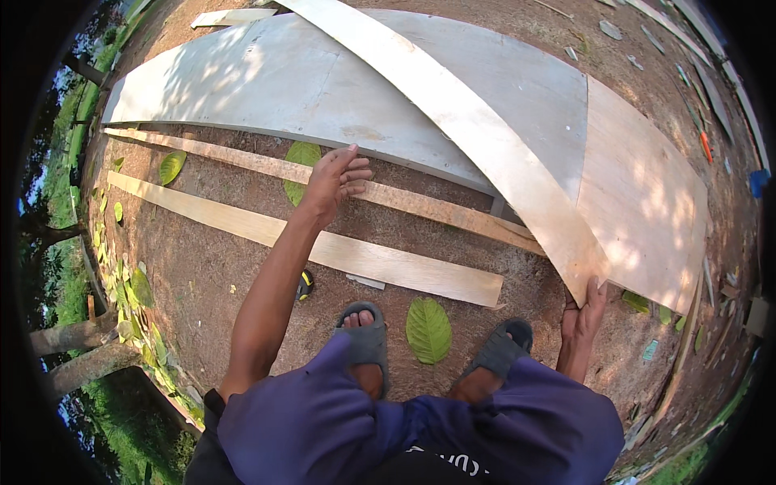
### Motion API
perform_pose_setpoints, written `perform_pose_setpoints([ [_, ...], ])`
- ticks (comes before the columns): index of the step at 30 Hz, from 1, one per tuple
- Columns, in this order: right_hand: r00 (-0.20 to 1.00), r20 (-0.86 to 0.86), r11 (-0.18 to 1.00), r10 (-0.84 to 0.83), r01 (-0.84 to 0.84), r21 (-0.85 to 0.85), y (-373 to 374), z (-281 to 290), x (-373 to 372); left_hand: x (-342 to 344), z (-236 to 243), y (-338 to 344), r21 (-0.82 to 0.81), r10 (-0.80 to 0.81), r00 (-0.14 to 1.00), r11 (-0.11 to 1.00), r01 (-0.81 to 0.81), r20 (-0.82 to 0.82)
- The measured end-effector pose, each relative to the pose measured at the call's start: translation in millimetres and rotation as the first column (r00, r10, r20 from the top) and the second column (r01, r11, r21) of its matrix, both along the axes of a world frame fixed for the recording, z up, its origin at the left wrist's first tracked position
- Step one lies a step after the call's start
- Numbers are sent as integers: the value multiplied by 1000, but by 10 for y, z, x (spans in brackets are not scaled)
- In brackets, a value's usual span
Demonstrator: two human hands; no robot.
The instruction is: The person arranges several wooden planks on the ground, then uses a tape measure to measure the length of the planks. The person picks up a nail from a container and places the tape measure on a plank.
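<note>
Where the far ground opens out, the panel (283,81) takes up most of it, a broad, pale sheet with a curved far edge and a tan section at the right. Across it slants the board (477,121), its upper end passing out of view at the top and its near end reaching beyond the panel's front edge, close to the person's right side. Long, thin and gently bowed to the eye, though the lens may account for some of that, the board looks light for its length and likely to flex, fairly stiff across its width. Its face seems smooth rather than slick, and the thin edges could splinter if bent hard or knocked. One hand at the near end should steer it; a second grip toward the middle, thumb above and fingers beneath, would better check any sag or swing.

In front of the panel lie a speckled strip (436,212) and, nearer the feet, a pale strip (380,263). The right hand (584,311) is closed on the board's near end, thumb at its edge. The left hand (333,179) appears empty, fingers loosely bent and apart, above the speckled strip; whether it touches the panel's edge I cannot tell. A green leaf (428,331) lies between the sandals (368,333), and a small black-and-yellow tape (305,284) beside the left forearm.
</note>
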State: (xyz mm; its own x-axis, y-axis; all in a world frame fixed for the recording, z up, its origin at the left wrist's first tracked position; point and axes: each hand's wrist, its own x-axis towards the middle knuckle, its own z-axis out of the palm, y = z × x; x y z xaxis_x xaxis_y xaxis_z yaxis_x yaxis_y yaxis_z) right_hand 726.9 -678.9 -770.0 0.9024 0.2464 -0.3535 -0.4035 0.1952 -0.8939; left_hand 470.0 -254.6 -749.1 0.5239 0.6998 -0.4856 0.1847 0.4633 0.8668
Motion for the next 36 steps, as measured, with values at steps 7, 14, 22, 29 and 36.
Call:
perform_pose_setpoints([
  [7, 996, -73, 999, -43, 44, 10, -272, -11, -381, 554, -157, -8, -119, -87, 989, 988, 101, 120],
  [14, 990, -125, 998, -60, 63, 22, -754, -129, -541, 774, -179, -97, -252, 15, 971, 967, 47, 239],
  [22, 979, -196, 997, 58, -65, -32, -1131, -555, -334, 888, -329, -132, -133, -16, 996, 991, 28, 92],
  [29, 984, -174, 995, -40, 24, -93, -824, -350, -432, 1020, -249, -112, 47, -16, 995, 999, 11, 97],
  [36, 966, 205, 966, 157, -108, -233, -1084, -462, -424, 653, 34, -386, 183, 77, 997, 980, -76, 2],
])
